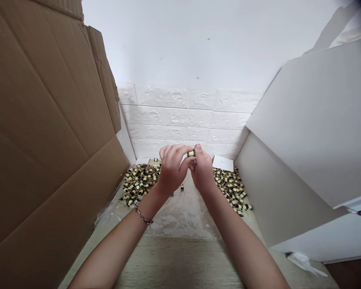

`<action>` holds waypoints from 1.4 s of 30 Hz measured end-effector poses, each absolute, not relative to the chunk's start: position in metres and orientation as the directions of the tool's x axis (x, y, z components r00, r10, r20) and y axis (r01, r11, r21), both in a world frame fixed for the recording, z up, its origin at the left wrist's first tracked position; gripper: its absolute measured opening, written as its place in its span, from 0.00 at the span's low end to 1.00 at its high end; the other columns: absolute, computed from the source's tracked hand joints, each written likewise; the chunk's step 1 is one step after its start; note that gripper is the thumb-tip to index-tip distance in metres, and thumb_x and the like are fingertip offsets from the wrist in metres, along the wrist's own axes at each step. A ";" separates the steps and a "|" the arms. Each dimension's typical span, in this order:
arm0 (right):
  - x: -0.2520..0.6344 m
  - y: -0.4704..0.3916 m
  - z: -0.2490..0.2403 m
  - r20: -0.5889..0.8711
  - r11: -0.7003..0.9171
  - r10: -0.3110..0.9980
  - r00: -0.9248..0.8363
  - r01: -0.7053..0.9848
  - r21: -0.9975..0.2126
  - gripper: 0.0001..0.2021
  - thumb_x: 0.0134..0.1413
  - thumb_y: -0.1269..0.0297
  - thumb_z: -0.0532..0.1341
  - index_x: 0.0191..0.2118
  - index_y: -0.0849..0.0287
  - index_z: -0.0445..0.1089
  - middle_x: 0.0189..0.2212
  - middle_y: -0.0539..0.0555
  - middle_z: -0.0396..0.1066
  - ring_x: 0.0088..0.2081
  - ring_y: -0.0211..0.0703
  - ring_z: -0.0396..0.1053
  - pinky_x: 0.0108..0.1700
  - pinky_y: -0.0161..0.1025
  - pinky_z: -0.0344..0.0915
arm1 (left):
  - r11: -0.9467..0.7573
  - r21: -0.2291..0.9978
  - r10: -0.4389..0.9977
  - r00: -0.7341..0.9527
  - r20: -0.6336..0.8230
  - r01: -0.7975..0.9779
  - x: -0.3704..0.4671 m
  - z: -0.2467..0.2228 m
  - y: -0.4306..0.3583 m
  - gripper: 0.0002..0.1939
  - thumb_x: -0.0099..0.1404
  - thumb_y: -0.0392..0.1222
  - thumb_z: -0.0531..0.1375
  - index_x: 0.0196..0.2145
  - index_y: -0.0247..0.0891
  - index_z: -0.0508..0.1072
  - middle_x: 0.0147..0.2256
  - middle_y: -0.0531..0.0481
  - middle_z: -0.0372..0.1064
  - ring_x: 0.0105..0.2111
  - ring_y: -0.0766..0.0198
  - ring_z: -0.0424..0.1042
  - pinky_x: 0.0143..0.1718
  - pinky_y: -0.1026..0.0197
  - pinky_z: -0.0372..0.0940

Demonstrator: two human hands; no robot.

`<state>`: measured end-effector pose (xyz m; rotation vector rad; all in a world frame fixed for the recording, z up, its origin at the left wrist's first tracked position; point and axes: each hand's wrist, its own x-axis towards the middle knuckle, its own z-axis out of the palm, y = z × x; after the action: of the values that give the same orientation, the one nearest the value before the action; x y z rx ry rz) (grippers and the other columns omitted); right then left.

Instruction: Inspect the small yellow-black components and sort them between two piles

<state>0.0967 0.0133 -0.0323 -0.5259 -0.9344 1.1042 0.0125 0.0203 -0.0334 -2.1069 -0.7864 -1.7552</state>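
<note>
A small coil (191, 153) with a yellow wrapped middle and black ends is held up between my hands. The finger and thumb of my left hand (173, 166) pinch it from the left; a chain bracelet (142, 214) circles that wrist. On the other side my right hand (203, 166) grips it with the thumb up and the fingers curled. Below lies a clear plastic sheet (183, 218), where one loose coil (182, 187) rests. A heap of similar coils (138, 180) is left of my hands, and another heap (231, 188) is to the right.
Tall brown cardboard (48, 132) walls the left side. White panels (313, 132) stand on the right. A white brick-pattern wall (174, 116) closes the back, with a small white box (223, 163) before it. A crumpled white scrap (305, 263) lies at the lower right.
</note>
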 end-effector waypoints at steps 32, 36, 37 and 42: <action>0.143 -0.040 0.018 0.701 0.707 0.707 -0.095 0.108 -0.699 0.04 0.47 0.66 0.60 0.31 0.54 0.71 0.28 0.49 0.67 0.32 0.35 0.65 0.33 0.33 0.61 | -0.916 0.091 0.140 0.097 0.985 0.392 0.000 -0.007 -0.020 0.08 0.57 0.40 0.58 0.37 0.42 0.66 0.32 0.53 0.69 0.33 0.67 0.67 0.37 0.60 0.58; 0.145 -0.037 0.016 0.659 0.672 0.734 -0.165 0.032 -0.740 0.04 0.47 0.67 0.60 0.30 0.55 0.72 0.27 0.48 0.68 0.30 0.34 0.65 0.31 0.32 0.61 | -0.916 0.104 0.150 0.089 0.985 0.387 0.001 -0.008 -0.019 0.08 0.57 0.41 0.58 0.36 0.42 0.66 0.32 0.53 0.69 0.33 0.66 0.67 0.37 0.59 0.58; 0.145 -0.037 0.015 0.656 0.669 0.737 -0.161 0.036 -0.742 0.03 0.47 0.67 0.60 0.30 0.55 0.72 0.27 0.49 0.68 0.30 0.34 0.65 0.31 0.32 0.61 | -0.919 0.123 0.165 0.081 0.983 0.376 0.001 -0.008 -0.019 0.08 0.57 0.41 0.58 0.36 0.42 0.66 0.32 0.52 0.69 0.34 0.66 0.67 0.37 0.59 0.58; 0.143 -0.043 0.016 0.674 0.676 0.733 -0.092 0.207 -0.707 0.02 0.48 0.66 0.59 0.29 0.55 0.70 0.25 0.47 0.68 0.28 0.33 0.64 0.29 0.32 0.60 | -0.924 0.335 0.353 0.071 0.933 0.186 0.002 -0.007 -0.018 0.07 0.58 0.43 0.56 0.35 0.40 0.68 0.32 0.51 0.69 0.34 0.67 0.66 0.37 0.60 0.61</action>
<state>0.1427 -0.0433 0.0158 -0.7785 -1.6421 0.5234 0.0019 -0.0176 -0.0073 -2.3873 -0.6056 -2.1486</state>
